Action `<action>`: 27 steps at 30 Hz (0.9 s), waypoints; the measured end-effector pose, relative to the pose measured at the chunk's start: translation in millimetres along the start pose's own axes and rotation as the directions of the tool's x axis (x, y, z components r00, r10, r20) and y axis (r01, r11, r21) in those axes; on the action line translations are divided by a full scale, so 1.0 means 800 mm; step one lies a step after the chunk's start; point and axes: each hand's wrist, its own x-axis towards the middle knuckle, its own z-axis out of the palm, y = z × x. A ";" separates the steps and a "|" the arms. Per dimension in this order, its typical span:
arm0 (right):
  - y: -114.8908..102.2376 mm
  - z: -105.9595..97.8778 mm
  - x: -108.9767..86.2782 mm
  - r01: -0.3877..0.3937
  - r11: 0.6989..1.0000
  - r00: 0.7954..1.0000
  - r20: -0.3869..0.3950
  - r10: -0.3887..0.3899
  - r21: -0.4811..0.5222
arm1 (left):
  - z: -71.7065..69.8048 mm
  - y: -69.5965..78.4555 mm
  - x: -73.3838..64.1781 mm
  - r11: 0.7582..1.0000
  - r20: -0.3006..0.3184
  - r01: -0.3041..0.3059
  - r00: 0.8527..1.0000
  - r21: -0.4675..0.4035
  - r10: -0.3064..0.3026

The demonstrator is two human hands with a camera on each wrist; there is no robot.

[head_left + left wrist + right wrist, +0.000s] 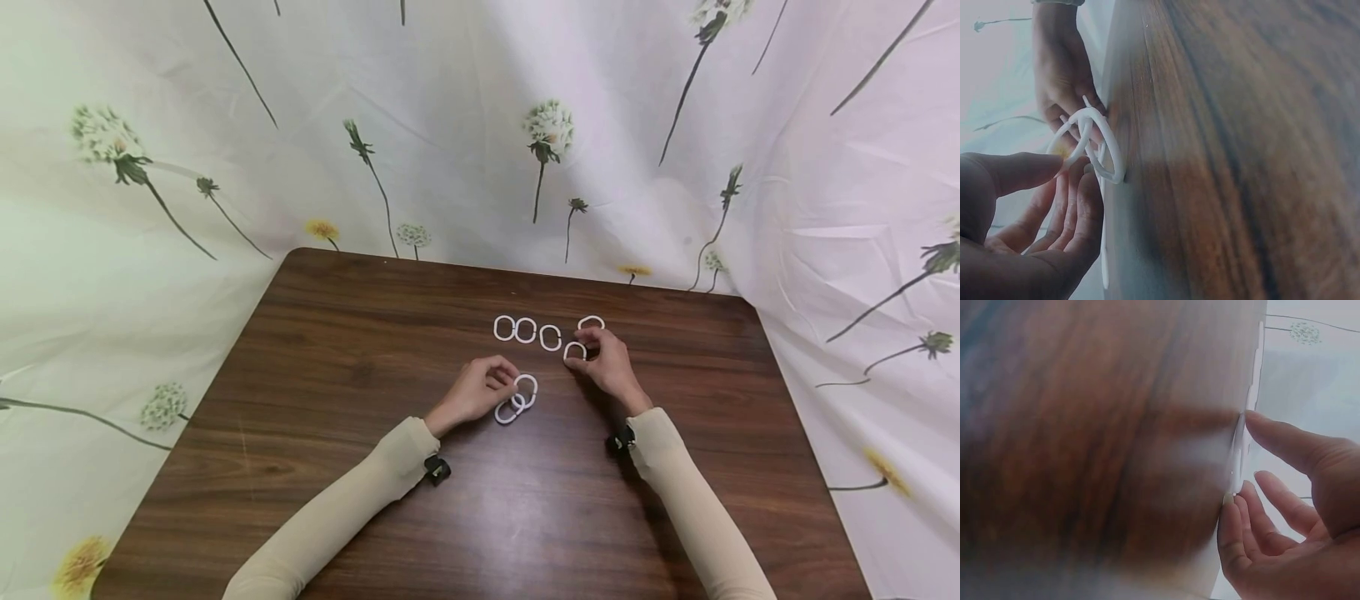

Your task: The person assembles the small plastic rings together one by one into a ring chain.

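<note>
My left hand point(474, 392) pinches a white oval ring point(536, 392) between thumb and fingers, above the table. A second white ring point(504, 421) hangs linked through it; both also show in the left wrist view, the held ring point(1079, 150) at the fingertips. Right of them, my right hand point(613, 367) has its thumb and fingertips at opposite ends of another white ring point(575, 344), which lies at table level. In the right wrist view that ring point(1239, 462) appears edge-on between thumb and fingers. One more ring point(591, 317) lies just beyond the right fingertips, partly hidden.
Three loose white rings lie in a row left of my right hand: the leftmost ring point(496, 328), a middle ring point(526, 319) and a right ring point(551, 327). The brown wooden table point(360, 333) backs onto a white flower-patterned cloth point(465, 150).
</note>
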 end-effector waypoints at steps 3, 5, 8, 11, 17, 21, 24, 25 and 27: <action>-0.001 0.001 -0.001 0.001 1.000 1.000 -0.002 -0.001 -0.007 | -0.001 0.000 0.001 1.000 0.000 0.004 1.000 -0.004 -0.004; 0.000 0.000 -0.002 0.010 1.000 1.000 0.002 -0.010 -0.022 | -0.002 0.000 0.002 1.000 -0.001 0.002 1.000 -0.005 -0.002; 0.000 0.000 -0.005 0.007 0.999 1.000 0.021 -0.006 -0.053 | -0.002 0.001 0.001 1.000 0.000 0.014 1.000 -0.006 -0.014; -0.001 0.000 -0.010 -0.006 0.996 0.998 0.054 0.010 -0.086 | -0.001 0.002 -0.001 0.999 -0.001 0.034 0.999 -0.004 -0.034; -0.006 0.003 -0.017 -0.025 0.994 0.997 0.072 0.032 -0.109 | 0.000 -0.004 -0.003 0.999 -0.011 0.045 0.999 0.005 -0.045; -0.009 0.003 -0.021 -0.035 0.991 0.996 0.078 0.045 -0.126 | -0.001 -0.004 -0.003 0.999 -0.014 0.034 0.999 -0.006 -0.034; -0.010 0.003 -0.023 -0.043 0.992 0.995 0.088 0.054 -0.120 | -0.003 -0.002 -0.003 0.999 -0.013 0.028 1.000 -0.021 -0.028; -0.010 0.003 -0.024 -0.046 0.993 0.994 0.090 0.057 -0.113 | -0.004 -0.001 -0.003 0.999 -0.013 0.028 1.000 -0.024 -0.028; -0.011 0.002 -0.025 -0.042 0.993 0.994 0.092 0.051 -0.106 | -0.004 0.000 -0.002 0.999 -0.013 0.026 1.000 -0.031 -0.026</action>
